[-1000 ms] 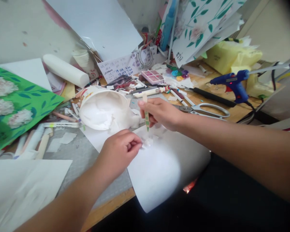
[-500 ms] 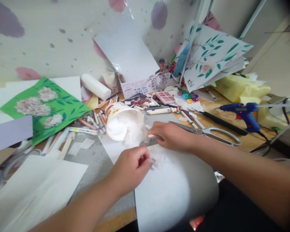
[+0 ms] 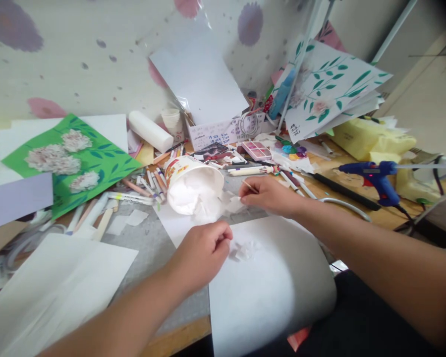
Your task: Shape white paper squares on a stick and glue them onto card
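Observation:
My right hand (image 3: 269,197) is closed around a thin wooden stick (image 3: 249,186). Its fingertips meet the edge of a thin white paper piece (image 3: 232,203) beside the tipped paper tub (image 3: 195,171). Crumpled white tissue (image 3: 204,201) spills from the mouth of that tub. My left hand (image 3: 204,250) is curled with thumb and fingertips pressed together at the left edge of a large white sheet (image 3: 256,297); what it pinches, if anything, is hidden. On the sheet, just right of those fingers, lies a small cluster of white paper petals (image 3: 246,251).
A blue glue gun (image 3: 375,173) and partly hidden scissors (image 3: 349,206) lie to the right. Green card with paper flowers (image 3: 72,163) rests at left, near many markers (image 3: 156,183). A white sheet (image 3: 59,292) covers the front left. Behind are a paint palette (image 3: 257,150) and paper cups (image 3: 171,121).
My right hand has shifted slightly right and up, from beside the tub's tissue to over the scissors' blades, and a white paper piece now shows at its fingertips. My left hand stays nearly in place.

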The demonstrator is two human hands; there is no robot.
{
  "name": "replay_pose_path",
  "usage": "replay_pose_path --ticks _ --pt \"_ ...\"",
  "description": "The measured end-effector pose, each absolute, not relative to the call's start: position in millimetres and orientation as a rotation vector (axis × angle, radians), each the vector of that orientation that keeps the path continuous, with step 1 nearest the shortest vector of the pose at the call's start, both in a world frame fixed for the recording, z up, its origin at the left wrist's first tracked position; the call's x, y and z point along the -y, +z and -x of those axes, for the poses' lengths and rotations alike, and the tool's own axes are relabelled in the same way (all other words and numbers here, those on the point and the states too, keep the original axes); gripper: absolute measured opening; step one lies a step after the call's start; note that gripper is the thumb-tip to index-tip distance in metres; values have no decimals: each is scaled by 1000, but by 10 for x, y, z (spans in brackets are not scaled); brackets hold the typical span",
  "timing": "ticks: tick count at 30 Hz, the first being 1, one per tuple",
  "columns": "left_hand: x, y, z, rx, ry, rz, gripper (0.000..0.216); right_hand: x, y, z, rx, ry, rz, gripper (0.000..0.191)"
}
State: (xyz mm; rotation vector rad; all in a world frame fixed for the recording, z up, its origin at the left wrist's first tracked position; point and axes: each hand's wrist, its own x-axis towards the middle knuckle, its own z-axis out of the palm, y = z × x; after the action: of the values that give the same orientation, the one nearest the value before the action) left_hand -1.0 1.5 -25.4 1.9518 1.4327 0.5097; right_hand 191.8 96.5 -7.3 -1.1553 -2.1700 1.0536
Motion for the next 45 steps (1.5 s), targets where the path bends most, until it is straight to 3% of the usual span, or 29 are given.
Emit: replay_pose_path --ticks 4,10,15,19,24,30,34,37,42,45 --pt "-25 -249 1 -1428 548 -1899 4 -865 29 -2023 2002 1325 1194 14" --pt "-46 -300 -22 -1380 700 -1688 27 -651 106 -1966 1857 1535 1211 11" --pt "-61 -293 -37 -1354 754 -1558 13 -595 66 -1914 1814 1632 1194 6" --pt "-62 -290 -30 -1366 806 -1552 32 -611 60 -1901 1764 1695 1175 8" --pt "-59 -288 -22 -1359 740 -1579 9 -631 48 -1894 1765 1689 1199 7" --pt "-34 -259 -29 -1418 738 -1626 13 -672 -92 -1932 1747 1586 1341 6" --pt "-22 -273 -14 -1427 727 -1667 14 -671 -100 -1956 1715 1453 1332 23" --pt "-18 -279 -4 -1436 696 -1725 14 -614 -26 -2050 1669 1388 1263 13" --pt "-14 -251 -15 -1470 640 -1807 16 -198 14 -2307 1595 1337 1137 38" --pt "-16 -242 -20 -1463 637 -1797 15 175 -116 -2376 1551 1558 1212 42"
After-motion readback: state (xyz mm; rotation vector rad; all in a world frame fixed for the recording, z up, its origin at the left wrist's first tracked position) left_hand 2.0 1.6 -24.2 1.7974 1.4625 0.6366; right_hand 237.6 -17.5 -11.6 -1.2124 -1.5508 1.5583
